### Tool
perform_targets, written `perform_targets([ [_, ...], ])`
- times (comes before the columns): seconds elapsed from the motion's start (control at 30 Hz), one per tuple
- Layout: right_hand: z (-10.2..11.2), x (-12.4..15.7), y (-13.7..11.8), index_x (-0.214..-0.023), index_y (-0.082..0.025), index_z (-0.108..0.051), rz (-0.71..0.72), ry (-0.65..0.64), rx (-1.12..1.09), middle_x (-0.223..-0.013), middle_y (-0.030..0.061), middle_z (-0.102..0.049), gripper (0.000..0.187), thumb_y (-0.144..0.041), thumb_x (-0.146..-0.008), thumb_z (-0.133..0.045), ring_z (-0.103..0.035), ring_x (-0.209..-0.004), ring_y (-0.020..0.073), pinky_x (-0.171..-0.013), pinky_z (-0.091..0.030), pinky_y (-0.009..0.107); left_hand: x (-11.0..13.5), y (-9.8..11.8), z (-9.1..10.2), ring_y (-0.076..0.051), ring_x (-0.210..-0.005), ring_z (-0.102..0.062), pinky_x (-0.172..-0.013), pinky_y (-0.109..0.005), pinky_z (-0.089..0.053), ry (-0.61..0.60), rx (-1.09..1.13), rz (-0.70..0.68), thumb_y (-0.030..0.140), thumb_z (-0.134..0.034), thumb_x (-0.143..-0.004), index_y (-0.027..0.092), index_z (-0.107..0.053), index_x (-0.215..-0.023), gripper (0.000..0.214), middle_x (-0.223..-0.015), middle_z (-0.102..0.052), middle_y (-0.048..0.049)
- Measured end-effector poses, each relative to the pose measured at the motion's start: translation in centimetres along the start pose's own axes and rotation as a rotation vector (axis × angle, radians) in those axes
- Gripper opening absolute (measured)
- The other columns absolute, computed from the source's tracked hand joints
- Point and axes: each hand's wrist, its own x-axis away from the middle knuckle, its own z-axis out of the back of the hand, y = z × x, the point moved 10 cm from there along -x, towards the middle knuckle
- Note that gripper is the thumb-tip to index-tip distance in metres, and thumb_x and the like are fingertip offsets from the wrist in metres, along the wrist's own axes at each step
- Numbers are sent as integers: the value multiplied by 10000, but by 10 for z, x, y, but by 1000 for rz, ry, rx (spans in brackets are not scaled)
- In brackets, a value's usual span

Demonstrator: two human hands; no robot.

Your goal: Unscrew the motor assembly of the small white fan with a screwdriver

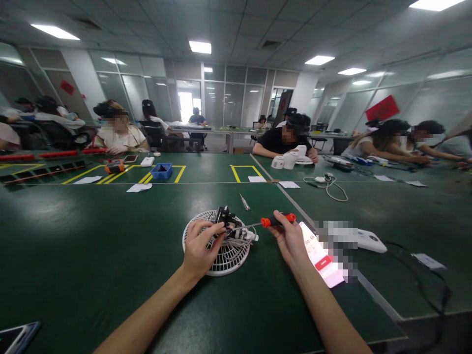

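Note:
In front of me a round white fan grille (228, 263) lies on the green table, with a dark motor unit (223, 215) and loose cable on top of it. My left hand (201, 246) is closed at the motor unit, its fingertips pinching the part there; the exact spot is partly hidden by the fingers. My right hand (289, 238) grips a red and black screwdriver (276, 220). Its shaft points left and the tip meets the motor unit beside my left fingertips. Beyond the grille lies a small clear-handled screwdriver (244, 202).
A lit phone (324, 260) lies by my right forearm, beside a white device (370, 241) with a black cable. Farther off are a blue bin (162, 171), paper slips (139, 188) and a grey cord (337, 189). Across the table a person (285, 140) handles white parts; others sit around.

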Motion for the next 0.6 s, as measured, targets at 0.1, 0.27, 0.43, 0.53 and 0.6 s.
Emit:
perform_targets([
  [0.1, 1, 0, 0, -773, -169, -657, 5, 9, -6, -716, -27, -689, 507, -316, -451, -1019, -664, -640, 125, -523, -624, 201, 0, 0, 0, -199, -903, -656, -888, -394, -514, -5, 11, 3, 100, -749, -855, 221, -647, -1178, 359, -939, -753, -19],
  [0.27, 0, 1, -1, -764, -175, -654, 5, 9, 1, -708, -35, -685, 494, -317, -457, -1014, -658, -624, 119, -521, -620, 203, 2, -3, -1, -197, -914, -656, -889, -388, -512, -17, 3, 20, 112, -748, -859, 218, -650, -1179, 350, -942, -747, -25],
  [0.43, -1, 0, -2, -755, -178, -651, 20, 3, 28, -697, -39, -671, 486, -340, -470, -1010, -660, -631, 121, -528, -619, 204, 3, -4, -1, -203, -909, -659, -885, -392, -514, -10, 6, 19, 99, -754, -845, 212, -663, -1159, 345, -950, -745, -33],
  [0.53, -3, 1, -4, -764, -182, -662, 38, -19, 39, -716, -40, -670, 501, -355, -450, -1013, -658, -652, 121, -535, -622, 209, 3, -2, -3, -210, -914, -656, -889, -401, -513, -18, 13, 7, 88, -748, -843, 211, -646, -1192, 384, -940, -758, -30],
  [0.6, -5, 1, -4, -760, -184, -665, 40, -29, 40, -717, -43, -666, 521, -366, -424, -1018, -651, -659, 118, -544, -626, 212, 3, -2, -3, -211, -918, -652, -892, -403, -512, -24, 12, 3, 82, -743, -845, 210, -627, -1224, 417, -934, -766, -26],
])
